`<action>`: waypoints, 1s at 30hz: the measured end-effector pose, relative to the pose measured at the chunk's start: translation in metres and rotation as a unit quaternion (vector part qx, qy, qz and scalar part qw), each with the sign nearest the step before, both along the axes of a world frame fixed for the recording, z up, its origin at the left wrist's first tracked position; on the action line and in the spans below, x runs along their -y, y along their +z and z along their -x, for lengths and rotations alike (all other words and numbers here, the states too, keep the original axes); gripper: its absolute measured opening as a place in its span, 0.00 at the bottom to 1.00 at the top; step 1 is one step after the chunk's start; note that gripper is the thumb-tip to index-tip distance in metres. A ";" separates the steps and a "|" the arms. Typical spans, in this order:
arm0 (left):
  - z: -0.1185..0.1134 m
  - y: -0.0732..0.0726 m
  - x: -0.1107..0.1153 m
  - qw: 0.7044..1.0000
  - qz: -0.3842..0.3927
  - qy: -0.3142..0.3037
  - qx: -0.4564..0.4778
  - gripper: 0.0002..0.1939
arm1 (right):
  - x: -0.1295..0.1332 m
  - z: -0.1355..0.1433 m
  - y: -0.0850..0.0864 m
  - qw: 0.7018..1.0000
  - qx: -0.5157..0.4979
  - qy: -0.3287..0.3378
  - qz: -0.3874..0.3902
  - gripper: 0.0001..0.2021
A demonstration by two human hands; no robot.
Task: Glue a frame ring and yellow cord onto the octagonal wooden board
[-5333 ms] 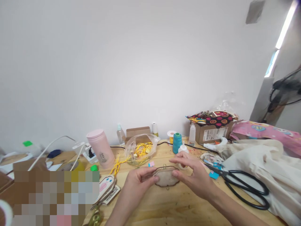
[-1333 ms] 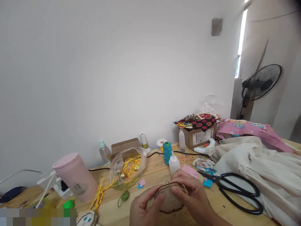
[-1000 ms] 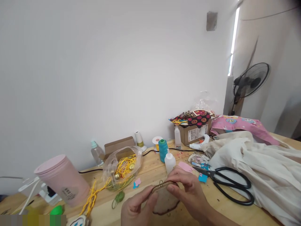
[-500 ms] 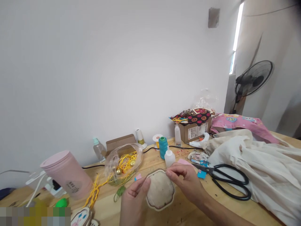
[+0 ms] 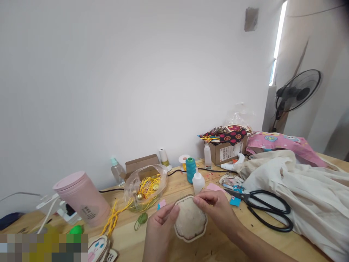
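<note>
A flat, pale piece with a scalloped outline and a dark line inside its rim (image 5: 190, 219) is held up over the wooden table. My left hand (image 5: 160, 225) pinches its upper left edge between thumb and fingers. At its upper right edge, my right hand (image 5: 215, 207) has thumb and fingertips closed on the rim. Just behind the piece stand a white squeeze bottle (image 5: 198, 182) and a teal thread spool (image 5: 191, 170). Black-handled scissors (image 5: 268, 207) lie to the right of my right hand.
A pink cup (image 5: 83, 198) and a plastic bag of yellow cords (image 5: 148, 187) stand left. A cardboard box (image 5: 227, 152) filled with fabric pieces is at the back, white cloth (image 5: 297, 193) at the right. Patterned pieces (image 5: 98, 249) lie front left.
The view has shifted slightly, so most things appear a little further right. Both hands keep their hold on the pale piece, which looks nearly unchanged in pose.
</note>
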State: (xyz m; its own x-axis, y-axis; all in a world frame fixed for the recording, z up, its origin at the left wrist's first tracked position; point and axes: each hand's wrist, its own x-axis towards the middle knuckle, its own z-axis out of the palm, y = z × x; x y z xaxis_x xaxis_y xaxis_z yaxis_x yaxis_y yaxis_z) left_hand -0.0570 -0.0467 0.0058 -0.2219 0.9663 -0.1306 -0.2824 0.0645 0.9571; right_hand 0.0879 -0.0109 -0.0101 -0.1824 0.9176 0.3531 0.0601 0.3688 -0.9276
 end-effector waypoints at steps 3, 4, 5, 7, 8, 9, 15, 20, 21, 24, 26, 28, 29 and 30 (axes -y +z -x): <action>-0.001 0.002 0.001 0.999 -0.018 -0.051 0.005 0.17 | -0.001 -0.001 0.005 0.998 -0.033 -0.022 0.042 0.15; -0.001 0.002 0.001 0.998 -0.024 -0.064 0.007 0.18 | -0.001 -0.001 0.007 0.997 -0.039 -0.030 0.051 0.15; -0.001 0.002 0.002 0.997 -0.027 -0.072 0.006 0.18 | -0.001 -0.002 0.010 0.997 -0.042 -0.037 0.059 0.15; 0.000 0.001 0.002 0.997 -0.026 -0.077 0.002 0.18 | -0.001 -0.003 0.013 0.996 -0.048 -0.041 0.071 0.15; 0.001 0.002 0.003 0.997 -0.024 -0.077 0.000 0.17 | -0.001 -0.003 0.013 0.995 -0.052 -0.035 0.076 0.15; 0.002 0.002 0.003 0.997 -0.020 -0.079 0.000 0.17 | -0.001 -0.003 0.013 0.995 -0.055 -0.025 0.080 0.16; 0.010 0.006 0.003 0.997 -0.030 -0.073 0.002 0.15 | -0.005 -0.002 0.003 0.996 -0.037 0.039 0.073 0.19; 0.013 -0.001 -0.001 0.994 -0.043 -0.099 -0.002 0.16 | -0.003 -0.003 0.008 0.998 -0.026 -0.005 0.051 0.18; 0.013 -0.003 -0.001 0.994 -0.036 -0.105 -0.006 0.16 | -0.003 -0.003 0.009 0.998 -0.028 -0.015 0.050 0.18; 0.014 -0.007 -0.003 0.994 -0.001 -0.102 -0.035 0.16 | -0.004 -0.004 0.010 0.998 -0.033 -0.028 0.052 0.18; 0.015 -0.007 -0.004 0.995 0.008 -0.089 -0.048 0.16 | -0.005 -0.004 0.008 0.998 -0.026 -0.020 0.054 0.19; 0.016 -0.005 -0.004 0.997 -0.004 -0.071 -0.042 0.17 | -0.006 -0.003 0.003 0.998 -0.006 0.012 0.062 0.19; 0.016 -0.004 -0.004 0.997 -0.010 -0.065 -0.037 0.17 | -0.006 -0.003 0.000 0.997 0.004 0.034 0.068 0.19; 0.017 -0.004 -0.004 0.997 -0.014 -0.061 -0.033 0.18 | -0.006 -0.002 -0.002 0.996 0.014 0.053 0.074 0.19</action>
